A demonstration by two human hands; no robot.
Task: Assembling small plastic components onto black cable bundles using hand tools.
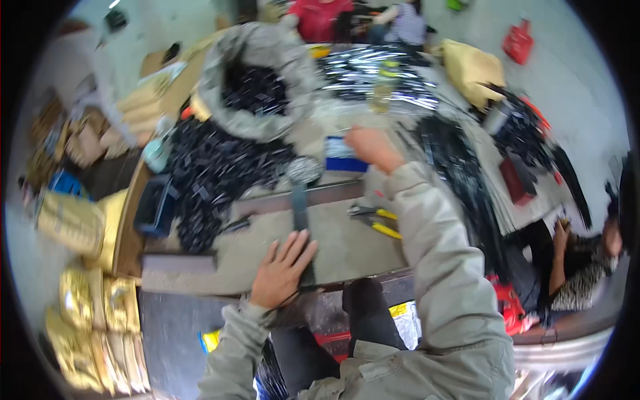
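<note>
fingers (297,247) of the left hand (275,279) lie flat, a little spread, on a dark strip (301,212) that runs toward the far silvery disc (305,171); if they press too lightly, the strip could slip. the right hand (375,148) is blurred by the blue-white packet (341,162), so whether it pinches something i cannot tell. the strip's far end is also unclear.

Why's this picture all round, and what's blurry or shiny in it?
In the head view, the fisheye lens makes a round picture with black corners; in the head view, the right hand looks smeary, the left hand sharper; also in the head view, white glare streaks the shiny strips.
</note>
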